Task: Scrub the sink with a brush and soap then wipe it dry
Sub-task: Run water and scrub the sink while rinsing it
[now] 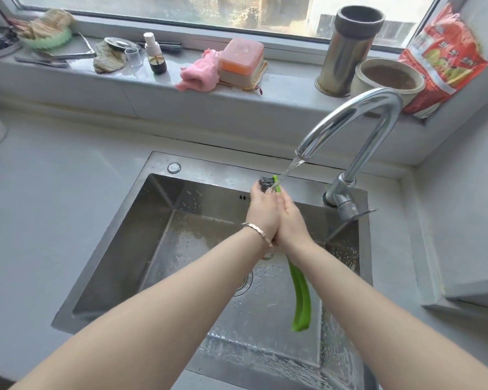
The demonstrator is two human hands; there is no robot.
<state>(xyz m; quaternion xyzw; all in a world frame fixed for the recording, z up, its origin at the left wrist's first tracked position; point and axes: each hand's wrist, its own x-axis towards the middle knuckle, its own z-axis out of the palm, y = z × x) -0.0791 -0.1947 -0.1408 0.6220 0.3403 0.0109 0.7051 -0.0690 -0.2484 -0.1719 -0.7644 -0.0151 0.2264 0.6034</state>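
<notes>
The green-handled plastic brush with dark bristles [300,299] is held above the rectangular stainless steel sink [164,164]. Its long axis runs near to far, with the head pointing far, under water from the curved chrome tap [372,108]. The left hand [262,212] curls its fingers round the head, and the right hand [292,223] grips the handle. The handle's tail hangs free, well apart from the basin walls.
</notes>
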